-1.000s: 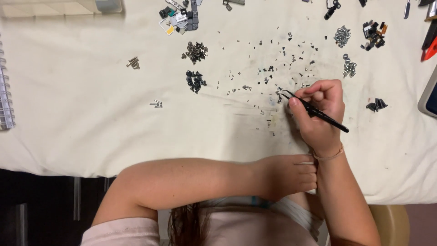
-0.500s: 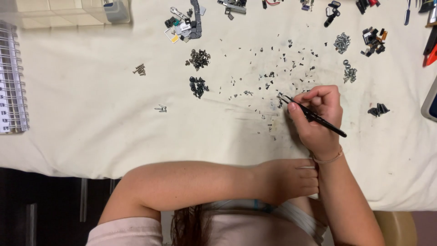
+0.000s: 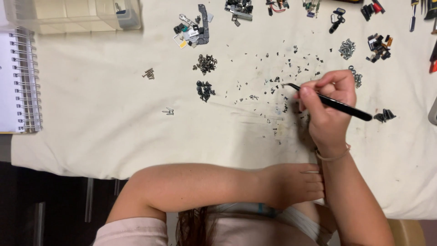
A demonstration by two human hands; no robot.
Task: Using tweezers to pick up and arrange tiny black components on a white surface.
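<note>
my right hand [image 3: 328,109], right of centre in the frame, pinches black tweezers [image 3: 334,103], their tips down among the loose scatter of tiny screws [image 3: 277,79] on the cream cloth [image 3: 100,118]. my left hand [image 3: 296,184] rests curled at the cloth's lower edge, holding nothing. by my reckoning the sorting is partway: a few small piles [image 3: 205,64] sit left of the scatter and several at the upper right, yet many screws lie unsorted. a spiral notebook [image 3: 18,82] lies far left.
</note>
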